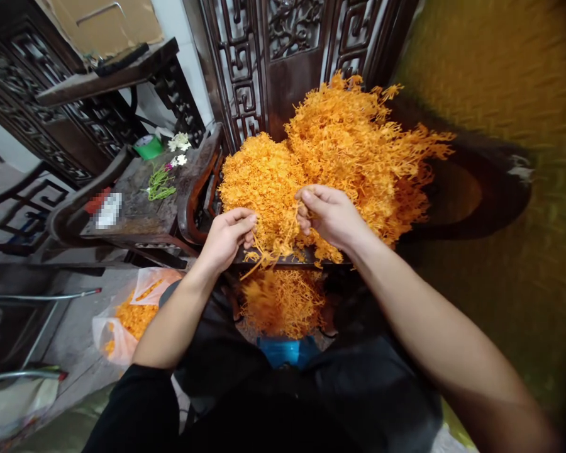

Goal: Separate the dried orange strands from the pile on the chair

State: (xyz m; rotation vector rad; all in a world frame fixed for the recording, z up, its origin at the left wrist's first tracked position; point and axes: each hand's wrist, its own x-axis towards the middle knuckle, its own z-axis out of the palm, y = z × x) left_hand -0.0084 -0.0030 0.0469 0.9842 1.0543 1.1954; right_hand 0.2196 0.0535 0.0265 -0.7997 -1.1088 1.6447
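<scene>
No writing is readable; my left hand (227,234) and right hand (329,215) each close their grip on orange strands (273,242) at the heap (349,145) on the dark worktop (283,258); a plastic bag (127,318) lies left; green stems (160,184) beyond.

strand heap (339,145) on chair seat (287,257), side table (141,214) left, bag (132,318) on floor below

Orange strands (339,145), centre frame; dark brown carved lattice screen (283,56), top; green stems (159,184), upper left; blue container (287,351), lower centre.
</scene>
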